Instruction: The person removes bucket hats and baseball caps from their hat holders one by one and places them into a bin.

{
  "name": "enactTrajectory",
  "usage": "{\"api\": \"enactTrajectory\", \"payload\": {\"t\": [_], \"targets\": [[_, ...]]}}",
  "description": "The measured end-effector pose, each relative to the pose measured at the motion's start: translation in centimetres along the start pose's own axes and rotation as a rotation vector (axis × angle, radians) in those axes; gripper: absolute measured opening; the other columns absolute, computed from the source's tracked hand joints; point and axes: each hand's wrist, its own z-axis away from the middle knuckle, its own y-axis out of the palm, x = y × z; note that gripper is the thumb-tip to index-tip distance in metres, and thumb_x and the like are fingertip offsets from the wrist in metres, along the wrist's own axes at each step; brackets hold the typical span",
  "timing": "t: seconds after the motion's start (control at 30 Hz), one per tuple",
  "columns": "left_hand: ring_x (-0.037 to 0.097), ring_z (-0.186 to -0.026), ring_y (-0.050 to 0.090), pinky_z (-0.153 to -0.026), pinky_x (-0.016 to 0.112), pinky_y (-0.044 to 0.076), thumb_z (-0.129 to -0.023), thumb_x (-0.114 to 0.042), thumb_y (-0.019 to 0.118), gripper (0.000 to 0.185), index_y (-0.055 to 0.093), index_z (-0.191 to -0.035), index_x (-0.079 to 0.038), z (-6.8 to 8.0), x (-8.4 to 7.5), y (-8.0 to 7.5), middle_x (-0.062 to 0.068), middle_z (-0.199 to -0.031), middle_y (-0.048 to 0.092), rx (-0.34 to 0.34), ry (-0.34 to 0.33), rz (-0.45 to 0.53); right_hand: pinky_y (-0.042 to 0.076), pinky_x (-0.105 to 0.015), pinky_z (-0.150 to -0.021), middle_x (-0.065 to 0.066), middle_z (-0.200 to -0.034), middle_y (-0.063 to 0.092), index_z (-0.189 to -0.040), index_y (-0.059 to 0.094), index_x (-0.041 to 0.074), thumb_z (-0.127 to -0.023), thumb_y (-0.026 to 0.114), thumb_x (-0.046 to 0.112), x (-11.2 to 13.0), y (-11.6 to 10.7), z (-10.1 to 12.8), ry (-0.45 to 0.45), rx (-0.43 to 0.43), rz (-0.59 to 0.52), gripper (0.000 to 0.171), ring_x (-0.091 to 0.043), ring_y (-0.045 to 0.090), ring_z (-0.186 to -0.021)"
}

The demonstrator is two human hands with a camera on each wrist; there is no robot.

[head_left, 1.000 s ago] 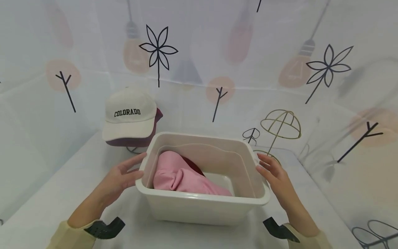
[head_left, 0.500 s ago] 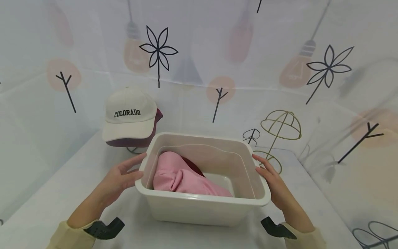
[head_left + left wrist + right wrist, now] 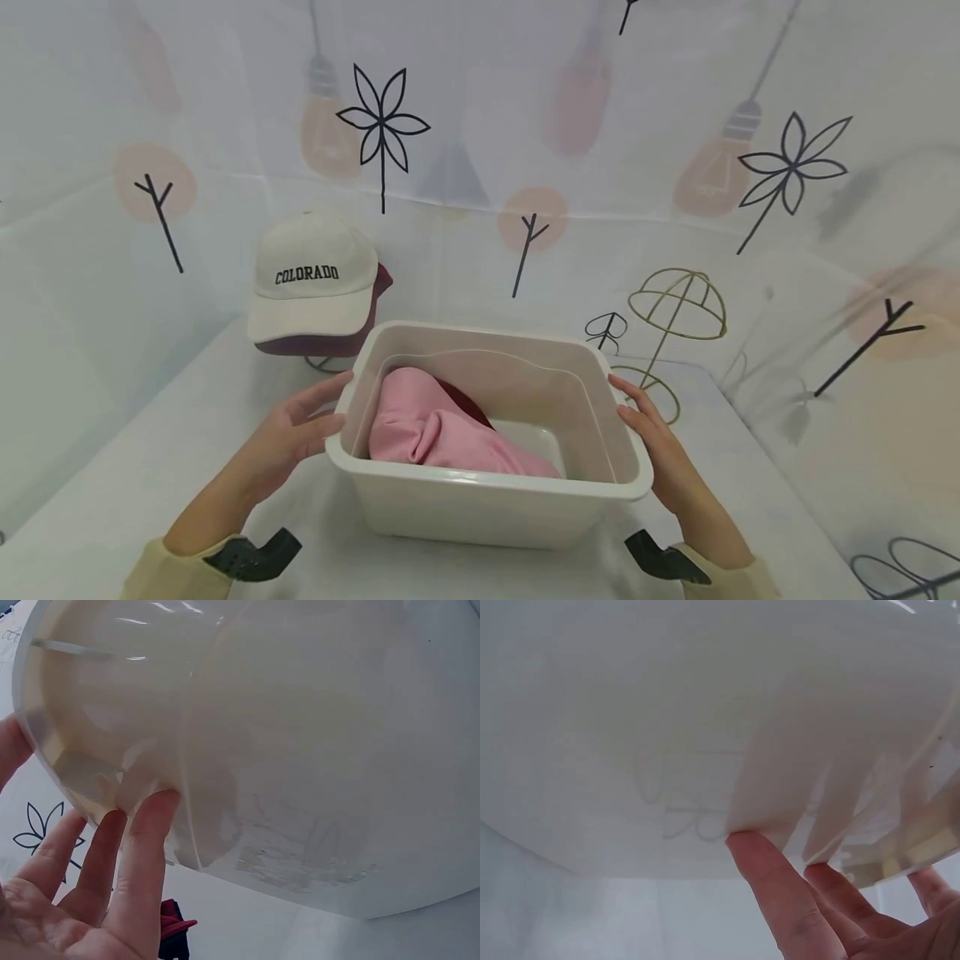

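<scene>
Left hand and right hand, fingers straight, press flat against opposite outer walls of the white plastic tub at lower centre of frame. Pink cloth lies inside. White cap stands upper left, wire stand right.

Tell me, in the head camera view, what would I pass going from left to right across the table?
Left hand → white Colorado cap → pink cloth inside the white tub → right hand → gold wire stand.
</scene>
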Motion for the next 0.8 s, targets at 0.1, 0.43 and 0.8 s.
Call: {"api": "enactTrajectory", "payload": {"t": [0.1, 0.43, 0.8], "targets": [[0.041, -0.129, 0.032, -0.092, 0.047, 0.043, -0.092, -0.021, 0.058, 0.06, 0.032, -0.144, -0.01, 0.1, -0.1, 0.1, 0.017, -0.146, 0.03, -0.012, -0.004, -0.014, 0.052, -0.04, -0.073, -0.012, -0.122, 0.048, -0.145, 0.023, 0.019, -0.101, 0.035, 0.027, 0.1, 0.0, 0.0, 0.0, 0.002, 0.003, 0.046, -0.023, 0.057, -0.1], [0.025, -0.119, 0.048, -0.087, 0.043, 0.048, -0.096, -0.031, 0.051, 0.064, 0.017, -0.148, -0.011, 0.4, -0.3, -0.9, 0.019, -0.14, 0.037, -0.127, 0.005, -0.049, 0.051, -0.039, -0.073, -0.014, -0.122, 0.046, -0.144, 0.023, 0.018, -0.101, 0.035, 0.027, 0.2, 0.2, 0.1, 0.006, -0.008, -0.001, 0.045, -0.023, 0.057, -0.099], [0.0, -0.086, 0.058, -0.067, 0.018, 0.051, -0.089, -0.024, 0.064, 0.045, 0.05, -0.127, -0.005, 0.4, 0.6, -3.1, 0.013, -0.109, 0.059, -0.489, 0.237, -0.373, 0.051, -0.038, -0.073, -0.016, -0.124, 0.045, -0.145, 0.022, 0.018, -0.101, 0.035, 0.028, 0.2, 0.3, 0.2, 0.004, -0.013, 0.005, 0.046, -0.023, 0.057, -0.099]]}}
